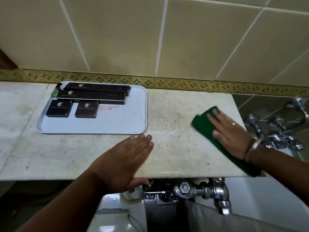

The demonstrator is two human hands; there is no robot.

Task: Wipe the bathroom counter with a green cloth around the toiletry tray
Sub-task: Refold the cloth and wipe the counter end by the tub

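A white toiletry tray (pixel 117 124) lies on the pale marble counter (pixel 173 114) toward the back left, holding several black boxes (pixel 93 95). A folded green cloth (pixel 203 122) lies on the counter's right end. My right hand (pixel 232 133) presses flat on the cloth, fingers spread, with a ring and a bracelet showing. My left hand (pixel 123 158) rests flat on the counter's front edge, just in front of the tray's near right corner, holding nothing.
A beige tiled wall with a patterned border (pixel 167 83) backs the counter. Chrome taps (pixel 274 131) stand past the counter's right end. Chrome pipe fittings (pixel 192 190) sit under the front edge, with a white fixture (pixel 117 213) below.
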